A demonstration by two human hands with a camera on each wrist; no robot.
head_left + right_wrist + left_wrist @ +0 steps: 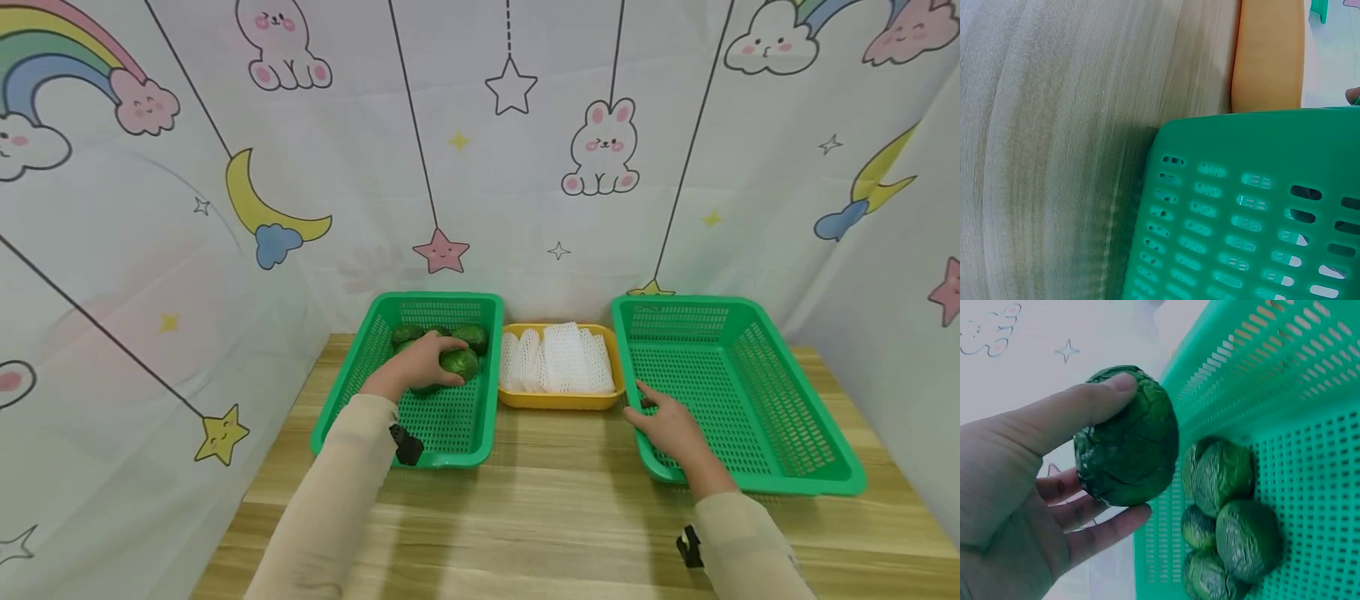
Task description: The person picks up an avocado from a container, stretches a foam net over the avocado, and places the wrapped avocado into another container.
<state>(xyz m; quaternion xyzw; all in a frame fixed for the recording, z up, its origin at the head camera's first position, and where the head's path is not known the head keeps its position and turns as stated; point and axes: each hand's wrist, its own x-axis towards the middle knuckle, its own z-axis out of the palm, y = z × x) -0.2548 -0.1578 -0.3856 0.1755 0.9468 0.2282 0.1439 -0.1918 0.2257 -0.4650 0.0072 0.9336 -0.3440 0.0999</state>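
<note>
My left hand (423, 364) holds a round, dark green fruit (1127, 437) with shiny, wrinkled skin, like an avocado, between thumb and fingers. In the head view it is over the left green basket (491, 417), where several similar green fruits (1247, 540) lie together toward the back. My right hand (670, 425) is at the left rim of the right green basket (750, 483), thumb and forefinger spread apart, with no fruit in it. Only a fingertip (1352, 95) of that hand shows in the right wrist view, beyond the basket's rim.
Between the two baskets stands a yellow tray (558, 402) of white foam net sleeves (567, 358). All three containers are on a wood-grain table (558, 517). A white cloth (510, 183) printed with cartoon figures hangs behind and at both sides.
</note>
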